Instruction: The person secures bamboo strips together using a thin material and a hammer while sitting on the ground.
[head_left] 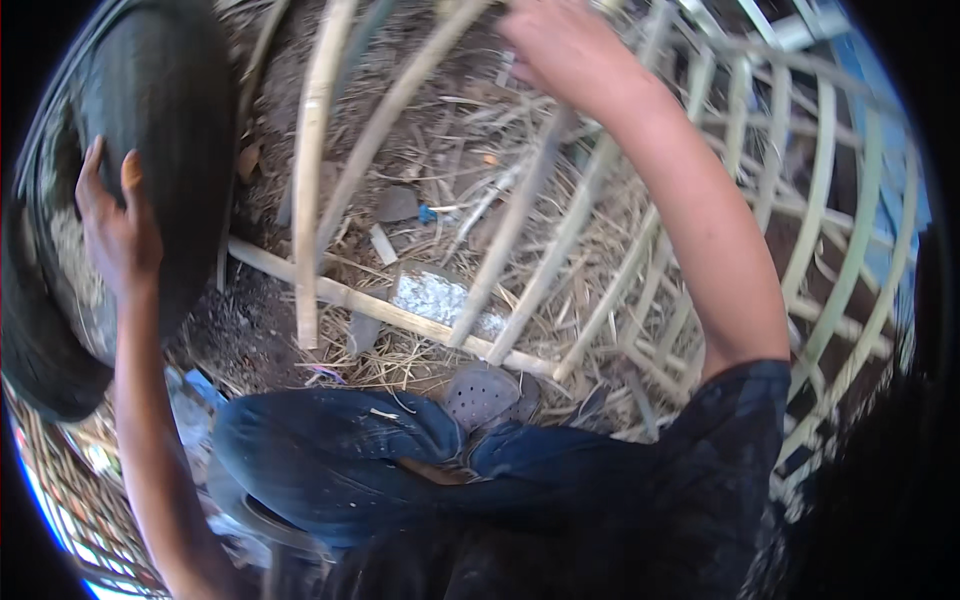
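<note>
My left hand (122, 235) lies against a large black tyre (185, 110) at the left, its fingers stretched and apart. At the top, my right hand (562, 48) is curled closed at the upper part of a bamboo lattice. What its fingers hold is cut off by the picture's edge and cannot be made out. Pale split-bamboo slats (520, 205) run up from a bamboo crosspiece (390, 315) in front of my feet. One loose-ended slat (310, 180) stands left of the others, its lower end overlapping the crosspiece.
The lattice curves round to a woven bamboo wall (825, 190) on the right. Straw, chips and a whitish slab (435, 295) litter the earth floor. A grey clog (480, 395) is on my foot by the crosspiece. More wickerwork (75, 490) stands at lower left.
</note>
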